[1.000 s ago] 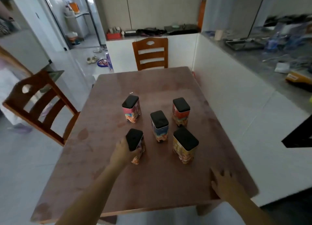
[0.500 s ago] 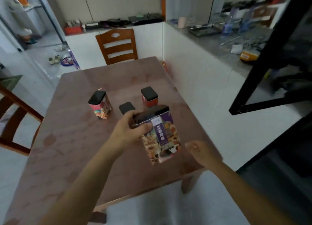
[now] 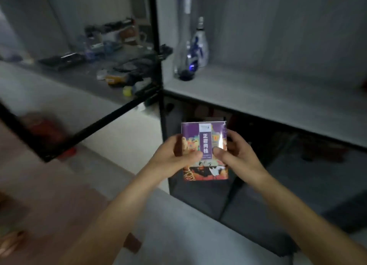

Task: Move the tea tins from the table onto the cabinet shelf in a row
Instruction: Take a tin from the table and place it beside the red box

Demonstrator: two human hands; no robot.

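Observation:
I hold one purple tea tin (image 3: 204, 143) with a white label strip upright in front of me, its printed face toward the camera. My left hand (image 3: 176, 157) grips its left side and my right hand (image 3: 234, 155) grips its right side. The tin hangs below the front edge of the pale cabinet shelf (image 3: 258, 97), in front of the dark lower compartment. A blurred red tin (image 3: 43, 131) shows on the brown table (image 3: 49, 185) at the left. The other tins are out of view.
A tall glass bottle (image 3: 185, 46) and a blue-and-white bottle (image 3: 199, 46) stand at the shelf's back left. The black-framed glass cabinet door (image 3: 95, 125) is swung open to the left. A cluttered grey counter (image 3: 79, 74) lies behind it.
I lifted the purple tin off the table with my left hand and turned right to the cabinet. My right hand left the table edge and joined the grip on the tin.

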